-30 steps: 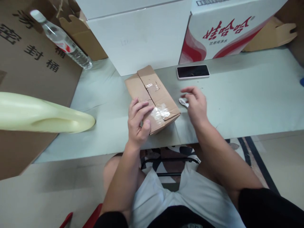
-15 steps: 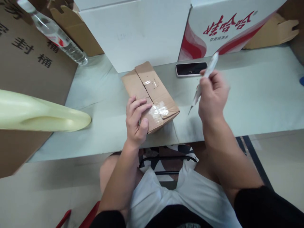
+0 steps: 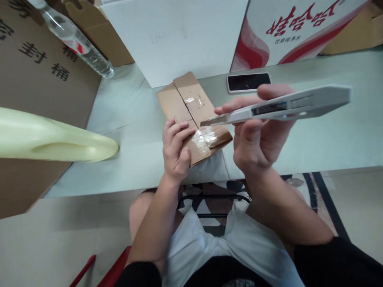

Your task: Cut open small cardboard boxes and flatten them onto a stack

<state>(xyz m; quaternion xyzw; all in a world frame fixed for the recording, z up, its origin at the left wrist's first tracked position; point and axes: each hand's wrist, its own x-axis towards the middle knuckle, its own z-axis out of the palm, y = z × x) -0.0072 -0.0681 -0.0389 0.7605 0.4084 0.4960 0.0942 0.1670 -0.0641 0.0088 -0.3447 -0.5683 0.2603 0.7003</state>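
A small brown cardboard box lies at an angle on the table, its top seam partly covered with clear tape. My left hand grips the box's near left side, fingers bent over the top and thumb low on the side. Between the thumb and fingers of my right hand is a light grey utility knife. Its blade is out and points left, appearing over the box near the tape and seam. I cannot tell whether the tip touches the cardboard.
A phone lies behind my right hand. White cartons with red print line the back. At left stand a plastic water bottle, a large brown carton and a pale yellow rounded object. The table's front edge runs before my lap.
My right hand has turned the utility knife from upright to nearly level and brought its blade left over the box. My left hand keeps its hold; the view has shifted slightly.
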